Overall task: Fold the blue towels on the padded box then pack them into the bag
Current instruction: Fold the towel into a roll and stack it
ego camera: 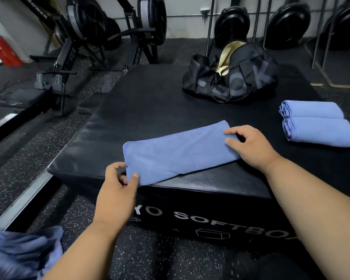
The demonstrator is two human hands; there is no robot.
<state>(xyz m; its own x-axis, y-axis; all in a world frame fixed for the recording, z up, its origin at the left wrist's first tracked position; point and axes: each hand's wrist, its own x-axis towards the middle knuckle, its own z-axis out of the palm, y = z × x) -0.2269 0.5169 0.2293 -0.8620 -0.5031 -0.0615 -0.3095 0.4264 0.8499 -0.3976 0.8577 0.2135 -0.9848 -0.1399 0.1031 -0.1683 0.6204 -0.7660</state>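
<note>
Folding is under way on the third piece: you have a long blue microfibre towel strip (180, 153) lying flat across the near part of the black padded vinyl box (141, 102), already doubled into a narrow band. Your left hand (117, 184) pinches the near-left corner of that strip between thumb and fingers, right at the box's front edge. Your right hand (249, 147) sits on the opposite end with its fingers curled over the cloth; it looks like a light grip, though how much fabric is caught under the fingers is hard to tell.

Two blue towels are finished, by the look of them: a folded blue towel bundle (311, 110) and a second folded blue towel bundle (319, 132) lie touching each other, side by side, at the right of the box top. The black duffel bag with the pale yellow lining (228, 77) stands unzipped at the far side, well apart from the bundles, and no towel is visible in it.

A crumpled heap of blue cloth (22, 253) shows at your lower left on the speckled rubber floor (18, 158), probably more towels waiting. So you are partway through folding, and I judge packing has not begun.
</note>
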